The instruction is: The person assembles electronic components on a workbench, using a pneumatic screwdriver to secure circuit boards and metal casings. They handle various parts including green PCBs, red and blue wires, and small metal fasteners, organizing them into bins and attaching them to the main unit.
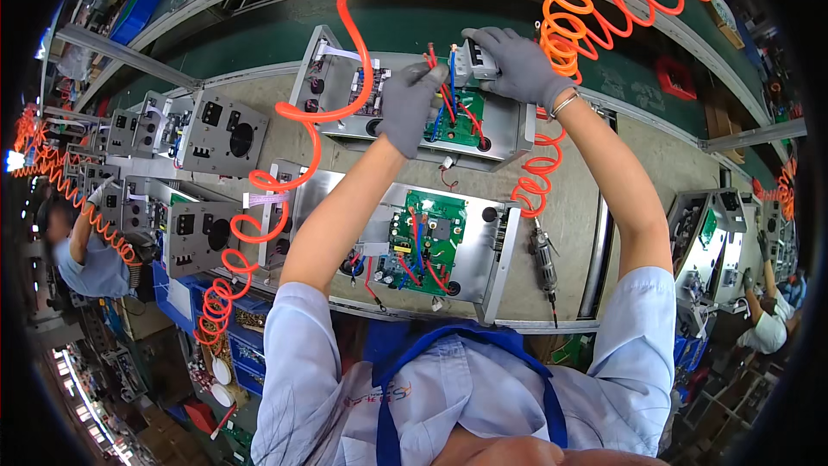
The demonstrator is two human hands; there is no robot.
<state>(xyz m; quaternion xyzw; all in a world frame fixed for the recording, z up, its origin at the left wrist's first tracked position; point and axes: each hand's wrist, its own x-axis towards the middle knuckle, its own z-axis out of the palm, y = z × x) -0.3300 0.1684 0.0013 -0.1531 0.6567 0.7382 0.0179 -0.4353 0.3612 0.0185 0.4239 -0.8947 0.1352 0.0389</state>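
Observation:
Both my hands wear grey gloves and work over the farther open metal chassis [520, 140]. My right hand [517, 67] is closed round a grey block-shaped component [472, 62] at the chassis's far side. To its left, my left hand [409, 110] has its fingers closed on red wires [445, 91], whose ends stick up past the fingertips. A blue wire [453, 69] rises beside them. Below the wires sits a green circuit board [470, 131], partly hidden by my hands. Another small board [366, 91] with white connectors lies left of my left hand.
A second open chassis [473, 272] with a green board [442, 237] stands nearer me. An electric screwdriver [543, 259] lies at right, below an orange coiled hose [565, 26]. Another coiled hose [315, 151] crosses the left. More chassis [226, 134] line the left; people work at both sides.

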